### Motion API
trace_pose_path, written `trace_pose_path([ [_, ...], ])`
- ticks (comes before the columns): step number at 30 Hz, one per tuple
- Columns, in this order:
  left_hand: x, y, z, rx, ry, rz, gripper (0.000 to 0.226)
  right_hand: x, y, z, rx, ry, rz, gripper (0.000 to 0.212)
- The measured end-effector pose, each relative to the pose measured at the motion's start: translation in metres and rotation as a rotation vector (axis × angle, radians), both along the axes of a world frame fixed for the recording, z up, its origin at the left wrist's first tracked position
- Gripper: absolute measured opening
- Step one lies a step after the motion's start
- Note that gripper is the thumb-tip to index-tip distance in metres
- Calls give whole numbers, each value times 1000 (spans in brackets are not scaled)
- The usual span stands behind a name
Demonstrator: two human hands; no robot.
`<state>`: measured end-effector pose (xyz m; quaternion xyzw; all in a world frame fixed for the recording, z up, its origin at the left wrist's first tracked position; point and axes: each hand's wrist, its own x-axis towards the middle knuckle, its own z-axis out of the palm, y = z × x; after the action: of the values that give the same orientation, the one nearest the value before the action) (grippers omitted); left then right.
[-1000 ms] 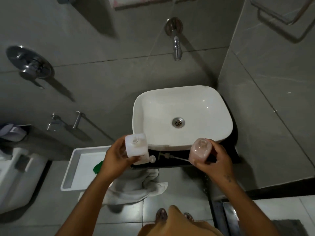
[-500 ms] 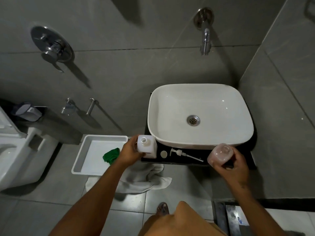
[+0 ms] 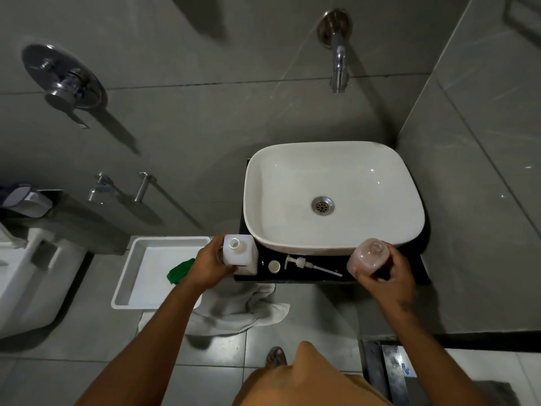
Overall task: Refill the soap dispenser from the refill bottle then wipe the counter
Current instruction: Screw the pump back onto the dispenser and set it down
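- The left hand [image 3: 211, 265] grips the white refill bottle [image 3: 240, 254] from its left side, fingers curled round the body; the bottle stands upright at the left end of the black counter [image 3: 310, 277], its neck uncapped and open at the top.
- The right hand [image 3: 387, 273] holds the pink translucent soap dispenser [image 3: 368, 256] at the right end of the counter, thumb and fingers wrapped round its lower part; the dispenser has no pump on it and its open mouth faces up, tilted slightly toward the camera. Whether its base touches the counter cannot be told.
- Between the two bottles, on the counter, lies the pump head [image 3: 310, 264] on its side, its thin tube pointing right toward the dispenser.
- Just left of the pump lies a small round white cap [image 3: 274, 266], near the refill bottle's base.
- Behind the counter's front strip sits the white basin [image 3: 263, 183], with a metal drain [image 3: 322, 205] in its middle and a wall tap [image 3: 338, 65] above it.
- On the floor to the left stands a white tray [image 3: 128, 276] holding a green cloth [image 3: 180, 272], partly hidden by the left forearm.
- A white towel [image 3: 237, 309] lies crumpled on the grey floor tiles below the counter, beside the tray's right edge.
- At the far left, part of a white toilet [image 3: 26, 282] shows.
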<state>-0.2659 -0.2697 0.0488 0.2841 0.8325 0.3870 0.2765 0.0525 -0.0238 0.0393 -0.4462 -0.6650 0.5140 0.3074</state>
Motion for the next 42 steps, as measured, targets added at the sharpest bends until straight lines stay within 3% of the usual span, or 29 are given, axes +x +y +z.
trace_pose_path([
  [8, 10, 1, 9, -13, -47, 11, 77, 0, 2, -4, 19, -31, -7, 82],
  [10, 28, 1, 12, 81, -129, 122, 81, 1, 2, -4, 32, -16, -12, 83],
  [12, 55, 0, 7, 109, -66, 318, 79, 2, 2, -4, 38, -5, -5, 84],
  [14, 90, 1, -5, 26, 44, 559, 62, 4, 1, -5, 38, 3, -5, 83],
  [15, 110, 5, -11, 6, 15, 622, 47, 5, 1, -6, 35, 12, -12, 82],
  [18, 158, 42, -22, 20, -371, 579, 16, 6, 0, -5, 45, 9, -17, 78],
  [22, 159, 108, -36, 42, -726, 665, 36, 10, -1, -3, 52, -14, -3, 78],
  [30, 136, 154, -52, -71, -728, 740, 35, 22, 2, -5, 28, -28, -9, 78],
  [38, 149, 146, -50, -3, -868, 693, 24, 28, 9, -1, 17, -16, -1, 77],
  [42, 183, 104, -28, 127, -724, 588, 28, 26, 12, 4, 67, -13, -7, 79],
])
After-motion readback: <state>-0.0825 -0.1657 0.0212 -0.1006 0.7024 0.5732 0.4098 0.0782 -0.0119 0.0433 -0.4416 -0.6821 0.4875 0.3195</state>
